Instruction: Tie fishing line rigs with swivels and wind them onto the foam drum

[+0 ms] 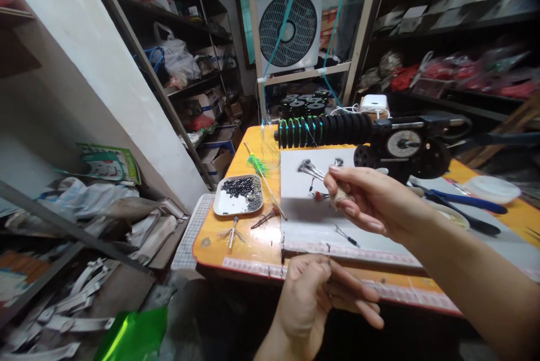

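Over the white board [379,243], my right hand [367,198] is closed in a pinch, thumb against fingers. Whatever it pinches is too small or hidden to name. Just behind its fingertips is a bundle of thin grey stems with dark ends [311,168]; I cannot tell whether the fingers touch it. Lower down, at the table's front edge, my left hand [310,290] has its thumb bent in against the forefinger and the other fingers stretched to the right. A tiny dark tip shows above it. On the board lies a short dark wire piece with loops [348,236].
A white tray [218,206] of small black and metal parts stands left, near a stick with green tinsel [258,164]. Behind the board is a winding device with black spools [329,129] and a dial. Blue-handled pliers [472,201] lie right. A box fan [289,26] stands behind.
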The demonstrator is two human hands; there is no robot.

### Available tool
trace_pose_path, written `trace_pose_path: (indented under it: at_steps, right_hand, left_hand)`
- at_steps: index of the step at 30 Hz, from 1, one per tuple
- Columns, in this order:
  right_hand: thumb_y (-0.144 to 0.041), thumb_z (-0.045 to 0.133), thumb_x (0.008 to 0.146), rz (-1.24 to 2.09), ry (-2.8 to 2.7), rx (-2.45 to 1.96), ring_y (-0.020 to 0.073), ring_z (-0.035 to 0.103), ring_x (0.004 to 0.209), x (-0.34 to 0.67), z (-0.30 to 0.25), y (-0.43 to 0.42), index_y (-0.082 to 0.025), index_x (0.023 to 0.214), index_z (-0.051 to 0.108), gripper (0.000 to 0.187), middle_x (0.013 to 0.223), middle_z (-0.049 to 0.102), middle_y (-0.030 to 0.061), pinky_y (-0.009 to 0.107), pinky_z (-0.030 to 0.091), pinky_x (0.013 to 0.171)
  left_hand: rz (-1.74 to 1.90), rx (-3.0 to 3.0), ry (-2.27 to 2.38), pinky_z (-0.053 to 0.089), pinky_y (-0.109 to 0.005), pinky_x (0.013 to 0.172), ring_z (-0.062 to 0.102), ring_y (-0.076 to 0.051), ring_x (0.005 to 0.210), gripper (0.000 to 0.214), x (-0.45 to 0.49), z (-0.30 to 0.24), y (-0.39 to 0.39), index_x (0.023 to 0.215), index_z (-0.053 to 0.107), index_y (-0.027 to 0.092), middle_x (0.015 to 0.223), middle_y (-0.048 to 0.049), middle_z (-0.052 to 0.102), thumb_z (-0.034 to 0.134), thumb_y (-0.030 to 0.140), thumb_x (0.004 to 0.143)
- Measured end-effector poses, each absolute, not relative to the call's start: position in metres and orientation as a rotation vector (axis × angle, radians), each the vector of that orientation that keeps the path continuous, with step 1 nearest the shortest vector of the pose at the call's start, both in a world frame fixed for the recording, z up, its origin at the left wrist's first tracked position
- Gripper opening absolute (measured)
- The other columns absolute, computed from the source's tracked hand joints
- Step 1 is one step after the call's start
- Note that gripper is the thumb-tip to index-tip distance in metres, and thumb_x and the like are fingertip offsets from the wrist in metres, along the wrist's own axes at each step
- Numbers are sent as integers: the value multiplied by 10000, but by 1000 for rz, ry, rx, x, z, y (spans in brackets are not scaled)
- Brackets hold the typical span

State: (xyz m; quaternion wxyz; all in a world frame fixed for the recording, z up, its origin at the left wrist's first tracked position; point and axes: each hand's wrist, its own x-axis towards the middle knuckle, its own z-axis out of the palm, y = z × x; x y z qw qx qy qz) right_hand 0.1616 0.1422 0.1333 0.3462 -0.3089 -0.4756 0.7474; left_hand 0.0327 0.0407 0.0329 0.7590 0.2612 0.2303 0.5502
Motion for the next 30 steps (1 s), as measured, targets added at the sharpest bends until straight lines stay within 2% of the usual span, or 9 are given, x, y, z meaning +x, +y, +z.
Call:
trace_pose_path:
  at_steps: [8,11,13,16,18,20,24,27,30]
  right_hand:
    - [-450,667,828,1825,-1342,-849,21,329,231,162,134,143,-152,714,642,320,449,538,-30,113,195,243]
    - [-462,684,830,1721,-1448,-856,7,277,240,165,141,143,-135,783,703,331,427,511,-44,120,165,253]
    - [-484,691,841,1639,-1529,-865,11,286,255,168,148,143,-133,861,738,354,400,486,-55,122,177,265]
    - [-491,701,845,1546,-1631,-885,28,313,266,172,159,145,-135,928,764,371,347,448,-63,130,189,273]
    - [-478,706,846,1533,-1672,-895,32,301,261,173,165,146,-132,950,777,368,320,425,-68,138,174,266]
    - [-459,703,854,1545,-1682,-894,34,300,256,174,169,146,-132,952,782,350,315,430,-66,145,164,257]
    - [-406,734,836,1623,-1614,-869,36,334,249,175,168,147,-137,874,763,273,350,493,-50,136,178,244]
    - [-451,705,843,1745,-1498,-835,28,320,254,173,158,145,-154,827,711,297,404,533,-47,133,298,267]
    - [-519,579,892,1904,-1329,-800,29,275,257,166,142,143,-194,714,573,371,455,516,-65,205,445,310]
  left_hand:
    - [1205,593,522,570,-295,582,722,-198,512,355,34,30,41,628,732,63,671,-147,775,652,365,795]
    - [1278,664,516,584,-388,787,775,-250,729,292,31,39,48,1044,734,89,844,-130,806,662,274,830]
    - [1347,791,479,502,-478,990,754,-287,972,486,28,49,59,1321,569,145,1017,-123,799,649,196,844]
    - [1438,1029,464,425,-471,1084,685,-283,1126,430,26,69,80,1314,530,149,1205,-138,728,606,187,892]
    - [1483,1120,534,475,-403,1029,672,-246,1115,354,27,83,94,1281,550,163,1322,-130,645,586,223,934]
    - [1494,1127,595,545,-327,886,674,-202,1024,331,30,95,104,1259,568,170,1307,-117,622,594,276,946]
    - [1455,1029,594,523,-190,557,605,-129,738,314,36,102,111,1050,646,133,860,-42,649,701,382,868]
    - [1393,962,558,509,-190,487,558,-103,584,345,37,96,107,861,626,122,663,-3,603,749,440,807]
    - [1328,879,523,521,-214,486,579,-102,488,363,34,88,99,795,595,121,562,14,589,743,452,799]
